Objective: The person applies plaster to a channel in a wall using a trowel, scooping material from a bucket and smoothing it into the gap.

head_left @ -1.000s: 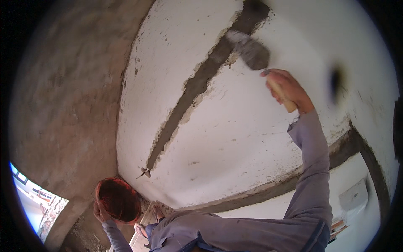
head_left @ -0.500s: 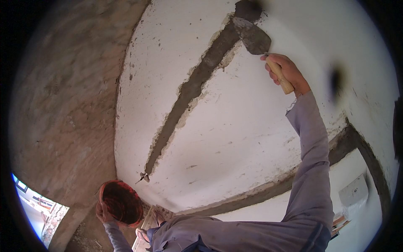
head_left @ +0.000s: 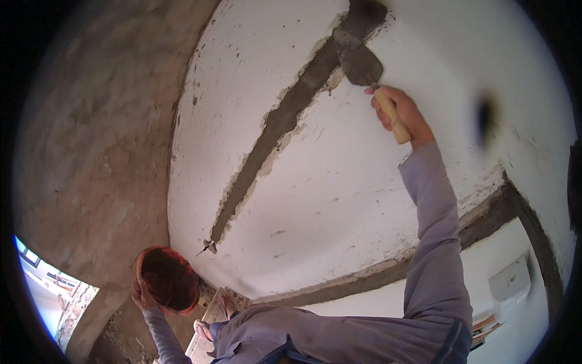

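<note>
In my right hand (head_left: 401,115) is the wooden handle of a trowel (head_left: 361,64), fingers wrapped round it. Its grey blade lies against a strip of grey mortar (head_left: 285,115) that runs slantwise across the white wall (head_left: 339,200). The blade's tip overlaps the strip near its upper end. Low on the left, my left hand (head_left: 143,296) grips the side of a reddish-orange bucket (head_left: 140,267), its mouth tilted toward me. Dark smears coat the inside; how much it holds I cannot tell.
A brown plastered wall (head_left: 91,151) fills the left side. Wires poke out at the strip's lower end (head_left: 208,247). Another mortar band (head_left: 357,282) crosses the lower right, near a grey box (head_left: 509,279) on the wall. My feet (head_left: 204,329) stand on a pale plank (head_left: 197,349).
The trowel and my right hand have moved a little down and left, the blade staying by the mortar strip. My left hand and the bucket have shifted slightly up and left.
</note>
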Motion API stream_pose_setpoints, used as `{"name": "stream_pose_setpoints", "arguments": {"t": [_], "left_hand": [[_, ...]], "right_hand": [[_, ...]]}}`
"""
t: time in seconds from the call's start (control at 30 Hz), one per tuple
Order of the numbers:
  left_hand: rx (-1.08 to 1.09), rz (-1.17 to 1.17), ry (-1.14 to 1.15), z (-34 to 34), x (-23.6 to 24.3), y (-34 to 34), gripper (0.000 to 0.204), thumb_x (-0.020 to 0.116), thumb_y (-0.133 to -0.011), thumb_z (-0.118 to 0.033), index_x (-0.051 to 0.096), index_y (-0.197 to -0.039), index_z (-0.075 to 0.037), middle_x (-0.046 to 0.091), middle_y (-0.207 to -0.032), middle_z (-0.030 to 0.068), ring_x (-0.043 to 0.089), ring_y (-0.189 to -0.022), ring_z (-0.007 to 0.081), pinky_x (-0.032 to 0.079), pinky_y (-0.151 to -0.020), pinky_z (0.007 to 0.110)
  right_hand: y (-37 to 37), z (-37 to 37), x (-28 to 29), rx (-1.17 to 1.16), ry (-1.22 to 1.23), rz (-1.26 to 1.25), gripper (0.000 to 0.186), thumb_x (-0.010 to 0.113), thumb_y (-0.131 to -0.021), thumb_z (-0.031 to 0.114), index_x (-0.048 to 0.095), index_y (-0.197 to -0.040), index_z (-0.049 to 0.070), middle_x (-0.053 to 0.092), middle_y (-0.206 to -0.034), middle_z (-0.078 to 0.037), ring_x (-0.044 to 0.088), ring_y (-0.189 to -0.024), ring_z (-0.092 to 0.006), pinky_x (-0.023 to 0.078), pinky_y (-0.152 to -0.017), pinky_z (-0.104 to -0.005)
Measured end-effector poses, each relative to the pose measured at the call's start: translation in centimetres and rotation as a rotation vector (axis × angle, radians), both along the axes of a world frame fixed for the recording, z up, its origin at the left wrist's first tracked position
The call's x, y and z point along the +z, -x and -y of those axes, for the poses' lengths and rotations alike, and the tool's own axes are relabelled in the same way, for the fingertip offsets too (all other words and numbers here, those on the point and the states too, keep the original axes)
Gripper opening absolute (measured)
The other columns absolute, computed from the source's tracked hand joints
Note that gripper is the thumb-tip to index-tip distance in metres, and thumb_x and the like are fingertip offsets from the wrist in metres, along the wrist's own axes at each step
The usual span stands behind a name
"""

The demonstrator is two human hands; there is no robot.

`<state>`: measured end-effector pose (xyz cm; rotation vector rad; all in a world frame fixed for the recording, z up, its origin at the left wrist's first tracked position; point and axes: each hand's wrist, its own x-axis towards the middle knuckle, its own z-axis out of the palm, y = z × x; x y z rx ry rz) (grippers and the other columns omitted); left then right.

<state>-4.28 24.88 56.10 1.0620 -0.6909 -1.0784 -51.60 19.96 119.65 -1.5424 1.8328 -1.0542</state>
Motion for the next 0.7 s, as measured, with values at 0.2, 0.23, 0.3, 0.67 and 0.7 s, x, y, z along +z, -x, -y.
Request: {"name": "stream_pose_setpoints", "arguments": {"t": [0.2, 0.23, 0.3, 0.67, 0.7], "left_hand": [[0.016, 0.098, -0.100, -2.9, -1.9, -1.2, 0.030, 0.057, -0.094, -0.028, 0.065, -0.103, -0.001, 0.061, -0.090, -0.0014, 0.054, -0.082, 0.0069, 0.044, -0.075, 0.024], [0.028, 0.024, -0.085, -3.7, -1.6, -1.7, 0.031, 0.057, -0.094, -0.029, 0.064, -0.106, -0.001, 0.062, -0.094, -0.0001, 0.055, -0.085, 0.0077, 0.044, -0.077, 0.024], [0.039, -0.125, -0.054, -5.3, -1.5, -2.0, 0.035, 0.058, -0.094, -0.031, 0.064, -0.110, 0.000, 0.063, -0.100, 0.0026, 0.057, -0.090, 0.0093, 0.044, -0.081, 0.025], [0.044, -0.040, -0.125, -4.2, -6.8, -3.8, 0.034, 0.061, -0.092, -0.026, 0.061, -0.116, -0.002, 0.065, -0.104, 0.0038, 0.060, -0.091, 0.0149, 0.048, -0.082, 0.030], [0.061, -0.046, -0.123, -4.3, -7.0, -3.7, 0.034, 0.061, -0.092, -0.025, 0.060, -0.116, -0.002, 0.065, -0.105, 0.0040, 0.060, -0.091, 0.0150, 0.048, -0.082, 0.030]], "right_hand": [[-0.4, -3.4, -5.4, -0.083, -0.008, -0.090, 0.036, 0.042, -0.094, 0.032, 0.052, -0.111, 0.002, 0.049, -0.070, -0.002, 0.044, -0.044, -0.0082, 0.037, -0.037, -0.0237], [-0.7, -4.5, -5.7, -0.109, 0.001, -0.124, 0.036, 0.043, -0.094, 0.032, 0.052, -0.110, 0.001, 0.049, -0.070, -0.002, 0.044, -0.044, -0.0084, 0.037, -0.037, -0.0239], [0.3, -6.8, -6.4, -0.142, 0.184, -0.097, 0.038, 0.044, -0.093, 0.033, 0.052, -0.110, 0.001, 0.049, -0.070, -0.002, 0.045, -0.044, -0.0087, 0.037, -0.037, -0.0242], [1.1, 0.7, -4.1, 0.084, 0.036, 0.078, 0.038, 0.043, -0.093, 0.033, 0.054, -0.112, 0.002, 0.051, -0.073, -0.002, 0.048, -0.050, -0.0091, 0.041, -0.040, -0.0250], [1.1, 0.7, -5.2, 0.054, 0.009, 0.105, 0.038, 0.043, -0.093, 0.033, 0.055, -0.112, 0.002, 0.051, -0.073, -0.002, 0.048, -0.050, -0.0090, 0.041, -0.040, -0.0250]]}}
